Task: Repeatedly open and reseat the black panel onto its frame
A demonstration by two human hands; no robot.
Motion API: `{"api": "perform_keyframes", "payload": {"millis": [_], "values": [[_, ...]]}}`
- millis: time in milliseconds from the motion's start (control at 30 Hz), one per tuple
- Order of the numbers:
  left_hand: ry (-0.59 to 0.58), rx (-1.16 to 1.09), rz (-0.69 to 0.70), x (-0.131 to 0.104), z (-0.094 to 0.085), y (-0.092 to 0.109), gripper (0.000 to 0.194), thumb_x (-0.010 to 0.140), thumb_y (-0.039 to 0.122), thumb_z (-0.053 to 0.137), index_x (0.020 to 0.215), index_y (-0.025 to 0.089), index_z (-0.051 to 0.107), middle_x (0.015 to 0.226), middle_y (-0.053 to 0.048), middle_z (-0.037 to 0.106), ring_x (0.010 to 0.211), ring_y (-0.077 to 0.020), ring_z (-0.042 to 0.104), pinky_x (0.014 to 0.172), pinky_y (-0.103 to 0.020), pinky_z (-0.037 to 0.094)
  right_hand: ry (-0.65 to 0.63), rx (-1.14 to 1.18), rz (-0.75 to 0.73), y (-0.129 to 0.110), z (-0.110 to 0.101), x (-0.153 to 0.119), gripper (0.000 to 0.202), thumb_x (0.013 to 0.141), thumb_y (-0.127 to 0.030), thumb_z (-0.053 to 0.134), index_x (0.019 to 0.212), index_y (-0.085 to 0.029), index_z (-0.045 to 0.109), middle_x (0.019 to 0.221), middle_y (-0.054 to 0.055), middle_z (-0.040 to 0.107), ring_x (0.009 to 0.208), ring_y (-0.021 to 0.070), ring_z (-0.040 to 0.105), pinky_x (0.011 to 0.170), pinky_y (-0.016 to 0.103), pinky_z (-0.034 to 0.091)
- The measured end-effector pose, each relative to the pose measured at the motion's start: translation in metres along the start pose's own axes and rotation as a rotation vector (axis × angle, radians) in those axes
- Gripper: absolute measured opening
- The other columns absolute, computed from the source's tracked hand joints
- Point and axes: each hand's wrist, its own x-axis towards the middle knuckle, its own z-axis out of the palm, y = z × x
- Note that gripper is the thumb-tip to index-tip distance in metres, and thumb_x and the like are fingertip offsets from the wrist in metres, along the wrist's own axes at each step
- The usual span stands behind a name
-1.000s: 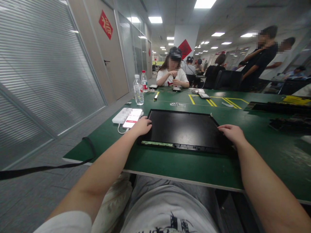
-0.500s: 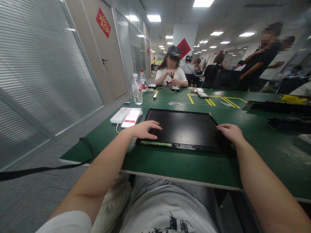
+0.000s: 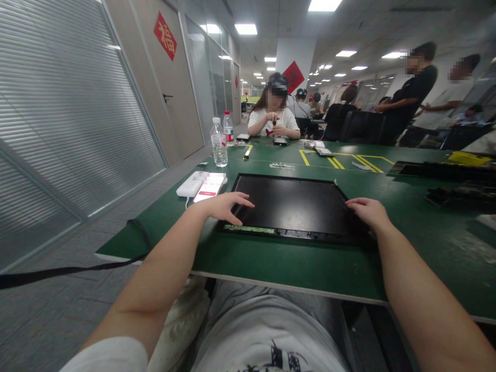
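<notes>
A black flat screen panel [image 3: 294, 204] lies on the green table, with a raised dark frame and a narrow green circuit board [image 3: 251, 229] along its near edge. Over its left side is my left hand [image 3: 226, 206], fingers spread, thumb near the front left corner. My right hand [image 3: 368, 212] is at the right edge, its fingers together and closed on the frame; the undersides of those fingers are hidden.
Left of the panel are a lit phone [image 3: 210, 187] and a white box-shaped device [image 3: 189, 184] with a cable. Two bottles [image 3: 219, 144] stand behind them. Dark parts [image 3: 434, 169] lie to the right. Across the table [image 3: 294, 268], a person [image 3: 273, 121] works on a small device.
My left hand has shifted slightly left and its thumb has moved down and away from the fingers. My right hand and the panel have stayed put. Standing people in the background have moved.
</notes>
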Motion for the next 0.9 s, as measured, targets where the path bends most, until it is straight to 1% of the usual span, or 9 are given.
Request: {"api": "perform_keyframes", "payload": {"millis": [133,233,400,600,767,900], "values": [[0.008,0.028,-0.001,0.000,0.000,-0.001,0.067,0.067,0.030,0.092,0.131,0.034,0.075,0.162,-0.009,0.051,0.148,-0.0328,0.049,0.120,-0.041,0.038,-0.011,-0.005,0.033,-0.005,-0.002,-0.004,0.016,0.070,-0.030,0.068,0.078,-0.027,0.082,0.075,0.004,0.074,0.079,0.0258,0.068,0.088,0.042,0.053],[0.007,0.033,0.037,0.000,0.000,-0.001,0.065,0.069,0.030,0.091,0.132,0.034,0.074,0.163,-0.008,0.049,0.148,-0.0321,0.048,0.120,-0.040,0.037,-0.024,0.003,0.052,-0.008,-0.004,-0.006,0.016,0.071,-0.029,0.068,0.080,-0.027,0.082,0.077,0.004,0.074,0.078,0.0254,0.068,0.089,0.042,0.052],[0.003,0.033,0.082,0.001,0.001,-0.002,0.057,0.072,0.030,0.088,0.128,0.033,0.076,0.164,-0.007,0.047,0.147,-0.0317,0.049,0.120,-0.038,0.038,-0.025,0.005,0.047,-0.007,-0.004,-0.007,0.018,0.072,-0.030,0.067,0.082,-0.027,0.082,0.080,0.004,0.075,0.079,0.0252,0.068,0.091,0.042,0.052],[0.004,0.041,0.116,0.003,0.004,-0.008,0.050,0.076,0.028,0.085,0.125,0.031,0.078,0.163,-0.007,0.048,0.146,-0.0310,0.050,0.120,-0.038,0.038,-0.027,-0.029,0.023,-0.006,-0.004,-0.005,0.019,0.071,-0.031,0.066,0.082,-0.027,0.082,0.077,0.004,0.075,0.080,0.0258,0.068,0.089,0.042,0.053],[-0.012,0.069,0.172,0.007,0.008,-0.014,0.041,0.081,0.026,0.080,0.122,0.027,0.079,0.162,-0.009,0.049,0.145,-0.0288,0.052,0.119,-0.037,0.039,-0.016,-0.057,0.022,-0.006,-0.004,-0.004,0.019,0.071,-0.029,0.067,0.082,-0.026,0.082,0.085,0.005,0.077,0.086,0.0260,0.068,0.087,0.040,0.052],[0.009,0.094,0.164,0.007,0.008,-0.013,0.042,0.082,0.031,0.080,0.123,0.027,0.078,0.161,-0.010,0.051,0.143,-0.0293,0.053,0.118,-0.038,0.041,-0.005,-0.065,0.013,-0.006,-0.004,-0.005,0.018,0.071,-0.027,0.068,0.081,-0.026,0.083,0.087,0.005,0.077,0.087,0.0260,0.068,0.086,0.039,0.052]]}}
